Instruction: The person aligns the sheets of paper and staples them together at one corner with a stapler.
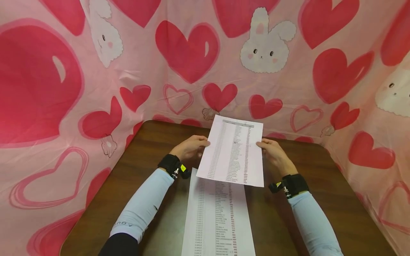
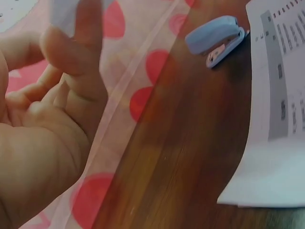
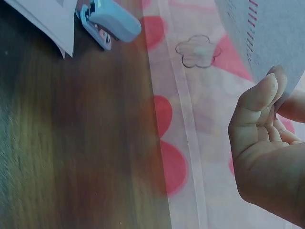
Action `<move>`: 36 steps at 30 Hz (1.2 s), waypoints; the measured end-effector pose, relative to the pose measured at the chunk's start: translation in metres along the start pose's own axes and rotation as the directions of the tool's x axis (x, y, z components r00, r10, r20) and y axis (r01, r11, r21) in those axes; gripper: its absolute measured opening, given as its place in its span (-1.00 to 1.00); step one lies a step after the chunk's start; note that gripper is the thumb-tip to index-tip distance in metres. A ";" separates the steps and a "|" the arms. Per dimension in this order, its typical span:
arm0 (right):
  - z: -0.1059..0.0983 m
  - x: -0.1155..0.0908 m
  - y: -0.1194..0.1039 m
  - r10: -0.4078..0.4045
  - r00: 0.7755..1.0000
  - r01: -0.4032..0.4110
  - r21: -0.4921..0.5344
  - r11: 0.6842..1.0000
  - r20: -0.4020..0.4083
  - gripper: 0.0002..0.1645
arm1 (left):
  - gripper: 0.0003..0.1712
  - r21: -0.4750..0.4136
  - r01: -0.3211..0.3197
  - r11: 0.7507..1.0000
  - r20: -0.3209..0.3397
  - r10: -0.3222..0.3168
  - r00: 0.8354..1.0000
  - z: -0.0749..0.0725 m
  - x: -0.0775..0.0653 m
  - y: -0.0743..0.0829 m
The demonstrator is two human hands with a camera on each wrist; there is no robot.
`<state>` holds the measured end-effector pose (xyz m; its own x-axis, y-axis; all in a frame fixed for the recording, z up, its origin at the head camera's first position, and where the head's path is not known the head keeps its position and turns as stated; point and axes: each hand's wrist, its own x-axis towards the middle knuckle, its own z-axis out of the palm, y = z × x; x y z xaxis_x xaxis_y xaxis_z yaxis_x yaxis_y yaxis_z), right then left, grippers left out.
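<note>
Both hands hold up a printed sheet of paper point(image 1: 234, 153) by its two side edges, above the table. My left hand point(image 1: 191, 146) pinches its left edge between thumb and fingers. On the opposite edge, my right hand point(image 1: 274, 153) grips the paper the same way, the thumb on the printed face in the right wrist view. Below lie more printed sheets point(image 1: 217, 220), partly covered by the raised one in the head view. A light blue stapler point(image 2: 217, 38) rests on the table just past their far edge; the raised sheet hides it in the head view.
The dark brown wooden table point(image 1: 128, 177) reaches back to a pink cloth backdrop point(image 1: 141, 49) with red hearts and white rabbits. The cloth also runs along the left and right sides. Each wrist carries a black strap with a small camera.
</note>
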<state>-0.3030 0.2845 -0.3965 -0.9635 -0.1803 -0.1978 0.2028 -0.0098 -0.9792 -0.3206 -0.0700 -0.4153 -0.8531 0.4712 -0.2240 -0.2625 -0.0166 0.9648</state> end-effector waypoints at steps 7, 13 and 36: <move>0.007 -0.002 0.008 -0.006 0.999 0.006 0.003 1.000 0.038 -0.86 | -0.73 -0.007 0.016 1.000 -0.037 -0.016 0.999 -0.011 -0.006 0.000; 0.018 -0.004 0.011 0.013 0.996 -0.020 0.088 0.996 0.086 -0.82 | -0.70 0.035 0.021 0.999 -0.040 -0.019 0.999 -0.012 -0.011 0.003; 0.025 -0.017 0.021 0.070 0.975 -0.077 0.027 0.997 0.211 -0.90 | -0.72 0.204 0.043 0.978 0.135 -0.072 0.988 -0.026 -0.039 0.000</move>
<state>-0.2774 0.2627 -0.4128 -0.8884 -0.3841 -0.2516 0.2813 -0.0222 -0.9594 -0.2985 -0.1113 -0.4101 -0.7632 0.5860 -0.2723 -0.2019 0.1842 0.9619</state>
